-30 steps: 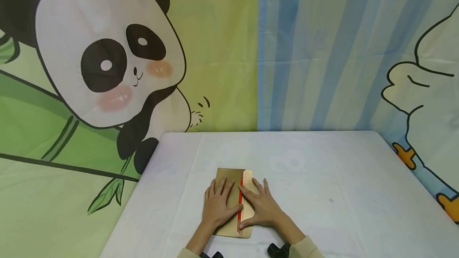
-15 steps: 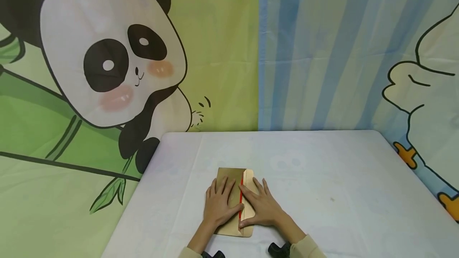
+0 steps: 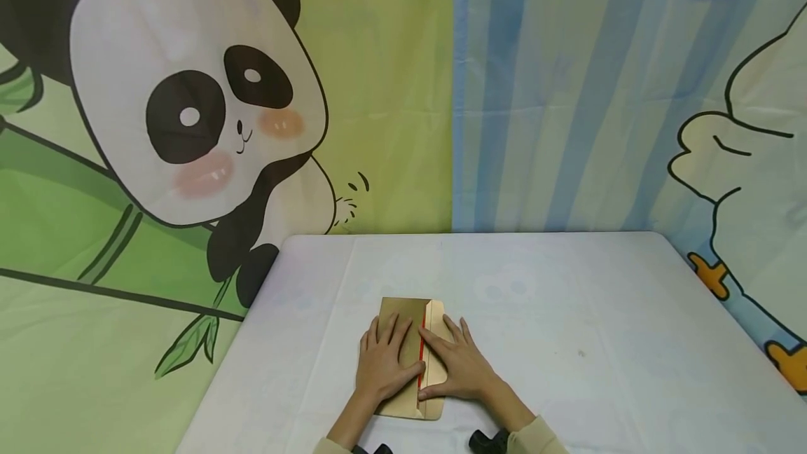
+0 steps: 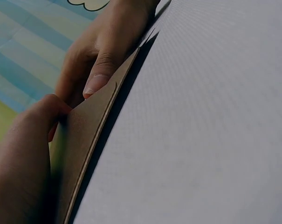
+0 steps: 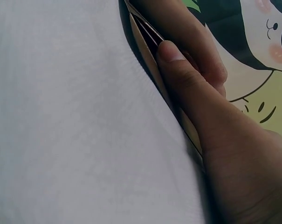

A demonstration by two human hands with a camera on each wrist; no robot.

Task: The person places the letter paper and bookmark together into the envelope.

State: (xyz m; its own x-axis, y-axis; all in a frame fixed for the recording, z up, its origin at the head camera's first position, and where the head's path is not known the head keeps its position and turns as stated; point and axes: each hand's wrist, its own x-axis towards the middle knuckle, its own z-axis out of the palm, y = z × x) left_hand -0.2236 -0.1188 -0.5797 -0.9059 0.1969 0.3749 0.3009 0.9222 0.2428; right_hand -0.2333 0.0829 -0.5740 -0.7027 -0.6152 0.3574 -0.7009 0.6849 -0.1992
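A flat tan card folder or envelope (image 3: 405, 305) lies on the white table, long side running away from me; its exact kind is unclear. Along its right side is a paler flap (image 3: 435, 314), with a thin red strip (image 3: 422, 342) showing at the flap's inner edge. My left hand (image 3: 382, 366) rests on the tan cover with fingers spread and straight. With thumb and forefinger spread apart, my right hand (image 3: 465, 368) presses on the flap. The right wrist view shows a dark gap between the card layers (image 5: 145, 44) beside the right thumb (image 5: 173, 58).
The white-covered table (image 3: 536, 300) extends behind and right of the hands. A panda-printed cloth (image 3: 189, 111) and a striped blue one (image 3: 542, 90) hang behind it. Black wrist devices (image 3: 489, 441) sit under both wrists.
The red strip shows narrower than a second ago as the flap's inner edge shifts slightly left. Both hands stay in almost the same place.
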